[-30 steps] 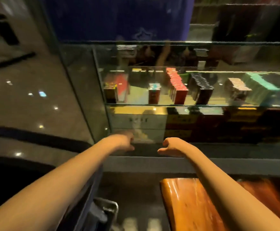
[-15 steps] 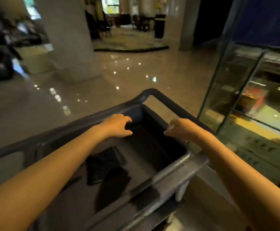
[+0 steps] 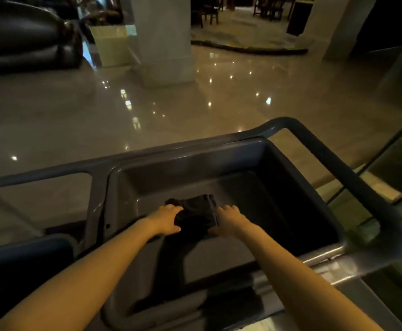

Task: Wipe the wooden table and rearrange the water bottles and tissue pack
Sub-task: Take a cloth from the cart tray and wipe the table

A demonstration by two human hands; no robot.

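A dark folded cloth (image 3: 196,210) lies on the bottom of the grey tub (image 3: 298,201) of a service cart. My left hand (image 3: 167,220) closes over the cloth's left edge, fingers on top and thumb underneath. My right hand (image 3: 231,219) grips its right edge the same way. Both forearms reach down into the tub from the near side. The wooden table, the water bottles and the tissue pack are out of view.
The cart's dark handle bar (image 3: 338,161) loops around the tub's far and right sides. A glass display case (image 3: 400,168) stands at the right. A shiny tiled floor (image 3: 195,101) stretches ahead to a white pillar (image 3: 164,39) and a dark sofa (image 3: 25,37).
My view swung from the display case and table to the cart. Both hands went from above the tub's far rim down to the dark cloth and closed on its two sides.
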